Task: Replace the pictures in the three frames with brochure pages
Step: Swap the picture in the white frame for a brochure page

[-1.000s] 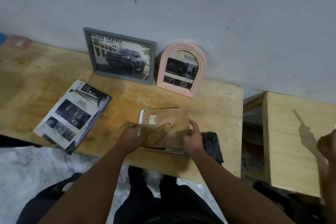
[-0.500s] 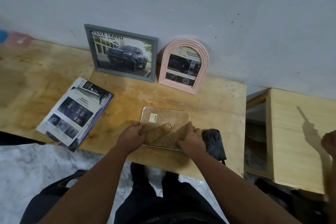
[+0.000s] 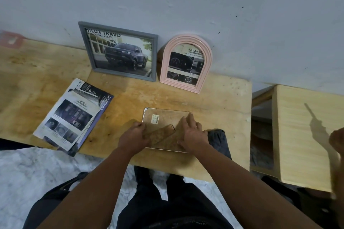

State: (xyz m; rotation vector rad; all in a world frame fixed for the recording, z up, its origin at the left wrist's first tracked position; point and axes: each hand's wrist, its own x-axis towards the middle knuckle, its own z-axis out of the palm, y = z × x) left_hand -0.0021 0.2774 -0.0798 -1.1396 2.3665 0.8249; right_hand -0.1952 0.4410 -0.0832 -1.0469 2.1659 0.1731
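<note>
The third frame lies face down near the front edge of the wooden surface, its long axis running left to right and slightly skewed, the far left corner a little nearer the wall. What shows is its brown, mottled backing board with rounded corners, a thin pale rim around it and a small white barcode sticker toward the far left. A fold-out stand of the same brown board slants across the near half, its free end pointing up and to the right.

The left hand rests at the frame's near left corner, fingers curled over the lower end of the stand and pressing on it. The right hand lies flat and spread on the frame's right half, fingers reaching toward the far right corner; it presses down rather than grips. Whether any fingertip is tucked under the board's edge is hard to tell from this angle.

Behind, leaning upright against the wall, stand a grey rectangular frame showing a dark pickup truck page and, just right of it, a pink arched frame with a page of dashboard pictures. Loose brochure pages lie in a stack well to the left of the hands, tilted, overhanging the front edge. A dark crumpled bag sits just right of the right hand.
</note>
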